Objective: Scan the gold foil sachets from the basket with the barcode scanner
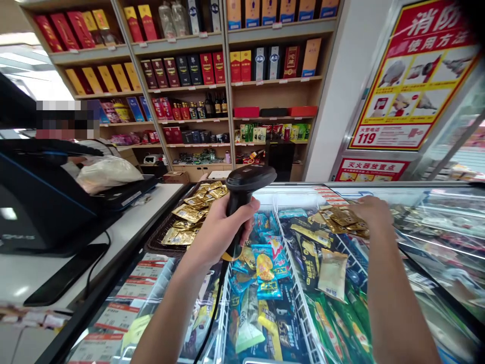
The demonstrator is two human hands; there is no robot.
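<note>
Shop shelves [276,82] behind, freezer [303,197] up front, left hand [217,225] with fingers wrapped round a scanner [248,181] by its handle (best spot imo, probably light and stiff), right hand [375,212] at some likely soft, slippery gold packets [338,220] atop the freezer, can't tell if gripping.

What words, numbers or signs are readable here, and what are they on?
"消防": upper red sign, rest hidden
"使用方法": same sign
"火警电话 119": same sign
"灭火器放置点": lower red sign
Too small or blurred: gold packets, blue packets, price labels, shelf boxes.
</note>
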